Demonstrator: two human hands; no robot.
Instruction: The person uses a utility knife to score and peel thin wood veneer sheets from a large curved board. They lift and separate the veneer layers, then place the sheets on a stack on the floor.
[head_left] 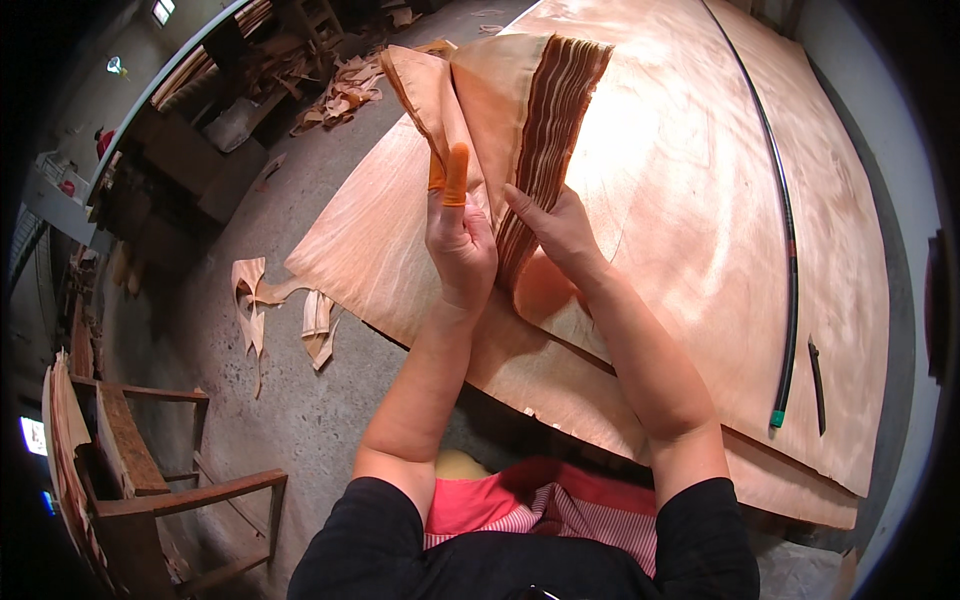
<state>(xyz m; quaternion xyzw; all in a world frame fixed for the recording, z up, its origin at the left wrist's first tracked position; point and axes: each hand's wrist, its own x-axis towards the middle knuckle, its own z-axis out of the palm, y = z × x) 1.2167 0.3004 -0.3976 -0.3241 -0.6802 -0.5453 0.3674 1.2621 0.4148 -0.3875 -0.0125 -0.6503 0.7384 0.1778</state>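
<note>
**Both hands on a fanned bundle of veneer strips above a stack of veneer sheets**

At the far left stands a wooden chair frame (150,470) on the concrete floor (300,420). Beyond it, torn veneer scraps (260,300) lie on the floor just beside the corner of the sheets, and a larger heap of offcuts (345,90) sits farther up by a cluttered workbench (200,130).

The left hand (458,245) is raised, with orange rubber finger cots (452,172) on two fingertips. Its fingers are closed against the left face of a bundle of thin veneer strips (535,110), which is held upright over the work surface with its layered edges fanned open and dark. The right hand (558,228) meets the bundle from the other side, fingers extended and close together, pressed flat against the fanned edges; thumb not visible.

Under both hands lies a broad stack of pale veneer sheets (690,200), overlapping one another. Towards the right, a long black hose (790,260) with a green end curves across the sheets, and a short dark tool (817,385) rests just beside its lower end.
</note>
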